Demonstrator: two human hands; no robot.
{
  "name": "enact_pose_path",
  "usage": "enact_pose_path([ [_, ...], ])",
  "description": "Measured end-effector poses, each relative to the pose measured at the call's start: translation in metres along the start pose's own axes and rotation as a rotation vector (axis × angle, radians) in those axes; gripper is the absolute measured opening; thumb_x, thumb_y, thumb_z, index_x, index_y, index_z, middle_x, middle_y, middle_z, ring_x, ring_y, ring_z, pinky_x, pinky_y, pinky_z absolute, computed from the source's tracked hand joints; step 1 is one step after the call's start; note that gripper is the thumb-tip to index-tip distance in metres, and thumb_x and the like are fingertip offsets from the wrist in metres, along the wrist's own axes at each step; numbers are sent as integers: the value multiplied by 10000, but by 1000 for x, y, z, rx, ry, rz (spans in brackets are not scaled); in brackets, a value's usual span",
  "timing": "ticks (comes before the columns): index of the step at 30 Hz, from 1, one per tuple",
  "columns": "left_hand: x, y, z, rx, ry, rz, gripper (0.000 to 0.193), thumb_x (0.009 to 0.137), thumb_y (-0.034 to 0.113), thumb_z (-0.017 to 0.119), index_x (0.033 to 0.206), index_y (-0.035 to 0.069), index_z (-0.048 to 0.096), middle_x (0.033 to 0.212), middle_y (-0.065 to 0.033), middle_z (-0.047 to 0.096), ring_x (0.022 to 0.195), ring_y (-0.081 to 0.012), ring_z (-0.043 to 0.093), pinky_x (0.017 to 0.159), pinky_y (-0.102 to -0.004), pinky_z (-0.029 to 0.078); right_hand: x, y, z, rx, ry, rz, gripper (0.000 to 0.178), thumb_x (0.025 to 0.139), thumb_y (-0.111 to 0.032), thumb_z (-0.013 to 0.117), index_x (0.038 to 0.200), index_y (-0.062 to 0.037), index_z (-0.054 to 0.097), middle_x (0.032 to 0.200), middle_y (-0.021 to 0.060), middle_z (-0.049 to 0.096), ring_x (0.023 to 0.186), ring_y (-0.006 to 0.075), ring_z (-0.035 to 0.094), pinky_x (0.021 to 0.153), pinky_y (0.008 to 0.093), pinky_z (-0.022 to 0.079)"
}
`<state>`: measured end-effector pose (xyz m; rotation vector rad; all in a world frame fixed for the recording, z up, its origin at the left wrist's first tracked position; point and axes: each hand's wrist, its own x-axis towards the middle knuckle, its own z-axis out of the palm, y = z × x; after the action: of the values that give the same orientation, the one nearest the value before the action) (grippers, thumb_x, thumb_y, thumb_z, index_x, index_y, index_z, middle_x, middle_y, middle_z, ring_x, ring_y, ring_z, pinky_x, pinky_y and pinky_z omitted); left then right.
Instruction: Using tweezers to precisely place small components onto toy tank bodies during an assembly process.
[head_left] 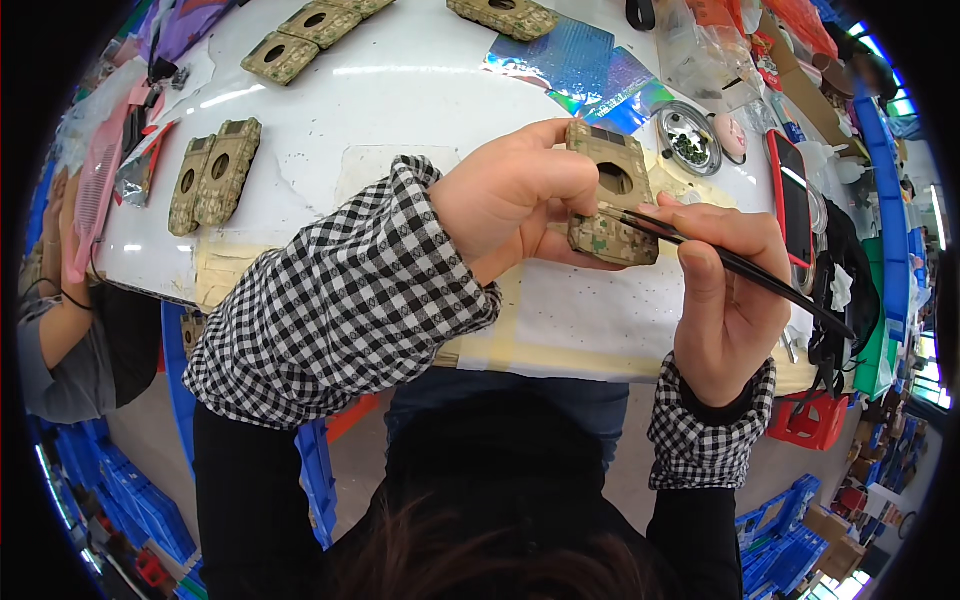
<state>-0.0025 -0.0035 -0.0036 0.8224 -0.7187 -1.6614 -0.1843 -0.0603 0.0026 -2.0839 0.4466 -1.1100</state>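
My left hand (525,195) is closed round a camouflage-patterned plastic housing (625,160) with a round hole in its middle, holding it tilted above the white table. Between the thumb and fingers of my right hand (735,290) is a pair of black tweezers (765,275). The tweezer tips touch or nearly touch the housing's face just below the hole, close to my left thumb. Whether the tips grip anything is too small to tell. Checked sleeves cover both my forearms. To the right of the housing stands a round clear dish (688,140) with small dark green pieces in it.
More camouflage housings (228,172) lie at the left and along the far side. Shiny holographic bags (575,65) lie beyond my hands. A red-framed phone (792,195) and a black bag (845,270) are at the right. Another person's arm (65,325) shows at the left edge.
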Motion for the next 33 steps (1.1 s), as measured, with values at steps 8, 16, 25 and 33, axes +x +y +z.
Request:
enact_pose_path([
  [8, 1, -1, -1, 10, -1, 0, 557, 783, 66, 424, 1315, -16, 281, 1200, -178, 500, 1048, -250, 576, 890, -421, 506, 0, 0, 1, 4, 0, -1, 139, 808, -50, 657, 916, 19, 603, 891, 96, 623, 854, 201, 588, 794, 298, 454],
  [16, 0, -1, 1, -14, 14, -7, 551, 785, 65, 431, 1310, -19, 288, 1195, -174, 504, 1050, -245, 575, 895, -423, 500, 0, 0, -1, -8, 4, 1, 124, 823, -62, 643, 912, 19, 609, 887, 92, 622, 850, 188, 583, 789, 284, 447],
  [25, 0, -1, 1, -11, 7, -10, 558, 777, 57, 439, 1308, -17, 286, 1187, -173, 508, 1051, -242, 574, 898, -413, 500, 0, -1, -1, 7, -8, 11, 117, 831, -74, 635, 902, 17, 612, 887, 90, 632, 842, 184, 582, 800, 289, 449],
  [33, 2, -2, -1, -12, -9, -3, 567, 779, 54, 433, 1318, -17, 271, 1202, -173, 494, 1067, -247, 565, 900, -403, 502, 1, -1, -1, -6, -8, 8, 109, 832, -69, 632, 896, 17, 611, 886, 89, 633, 841, 183, 582, 802, 293, 452],
])
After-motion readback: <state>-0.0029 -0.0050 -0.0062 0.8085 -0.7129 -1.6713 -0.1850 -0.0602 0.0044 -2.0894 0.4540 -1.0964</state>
